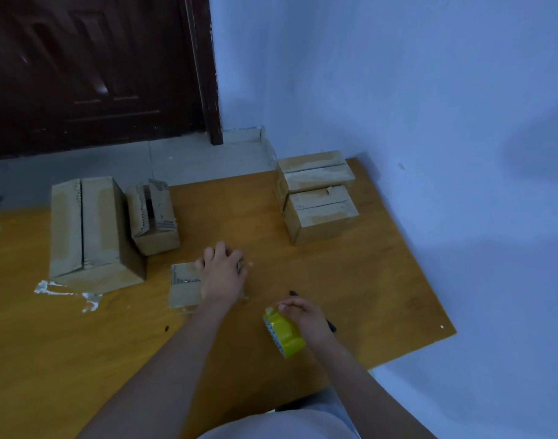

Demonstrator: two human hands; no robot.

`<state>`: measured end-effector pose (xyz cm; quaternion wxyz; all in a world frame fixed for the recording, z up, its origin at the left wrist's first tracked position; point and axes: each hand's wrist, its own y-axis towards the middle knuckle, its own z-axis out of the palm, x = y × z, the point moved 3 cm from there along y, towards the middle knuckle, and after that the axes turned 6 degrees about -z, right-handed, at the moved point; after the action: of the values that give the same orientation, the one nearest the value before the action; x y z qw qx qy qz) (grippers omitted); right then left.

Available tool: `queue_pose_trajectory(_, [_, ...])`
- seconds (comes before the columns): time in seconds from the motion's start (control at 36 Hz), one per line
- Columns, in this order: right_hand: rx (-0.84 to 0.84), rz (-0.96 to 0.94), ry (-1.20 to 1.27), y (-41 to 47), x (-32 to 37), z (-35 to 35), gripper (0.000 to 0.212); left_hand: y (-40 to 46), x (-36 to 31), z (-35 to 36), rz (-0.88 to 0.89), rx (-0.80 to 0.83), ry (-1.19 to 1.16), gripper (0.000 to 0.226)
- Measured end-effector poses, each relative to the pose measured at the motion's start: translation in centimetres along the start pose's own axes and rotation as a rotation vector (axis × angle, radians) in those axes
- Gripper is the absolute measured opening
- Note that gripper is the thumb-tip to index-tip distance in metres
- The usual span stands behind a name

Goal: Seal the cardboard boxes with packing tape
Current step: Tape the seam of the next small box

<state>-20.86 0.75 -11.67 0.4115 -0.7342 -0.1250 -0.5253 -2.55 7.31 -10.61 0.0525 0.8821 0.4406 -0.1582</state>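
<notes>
The person leans over a wooden surface (350,274) pushed into the corner of a blue-walled room, with a dark door (97,68) off to the left. The left hand (222,274) lies on top of a small cardboard box (184,288) near the middle of the surface, its fingers curled over the far edge of the box and gripping it. The right hand (306,315) is just to the right and nearer the body, its grip closed round a yellow roll of packing tape (284,332), fingers bent over the roll's upper edge; the roll stands tilted on the wood or just above it, and I cannot tell which. A thin dark object (330,326), perhaps a pen, pokes out from under that hand on either side. To the left stands a large cardboard box (87,229) with its top seam running away from the viewer, and a smaller box (154,217) leans against its right side, flaps partly open. At the far right corner two more boxes (317,198) sit touching one behind the other, flaps closed. Scraps of white torn material (68,293) are stuck to the surface just in front of the large box.
</notes>
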Motion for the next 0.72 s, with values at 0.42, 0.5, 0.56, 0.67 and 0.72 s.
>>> queue_pose_trajectory(0.42, [0.016,0.059,-0.017,0.18,-0.62,0.42,0.010,0.14,-0.03,0.12,0.036,-0.007,0.027,0.030])
queue_pose_trajectory(0.5, [0.019,0.064,-0.009,0.02,-0.53,0.36,0.009,0.09,-0.06,0.07,0.038,0.017,0.044,0.032])
queue_pose_trajectory(0.56, [0.020,0.065,-0.008,-0.05,-0.42,0.34,0.009,0.08,-0.06,0.01,0.038,0.026,0.050,0.034])
queue_pose_trajectory(0.67, [0.016,0.068,-0.007,-0.13,-0.36,0.34,0.009,-0.07,-0.02,-0.06,0.050,0.022,0.049,0.034])
queue_pose_trajectory(0.72, [0.009,0.069,-0.004,-0.16,-0.40,0.32,0.009,-0.14,-0.12,-0.09,0.061,0.005,0.045,0.029])
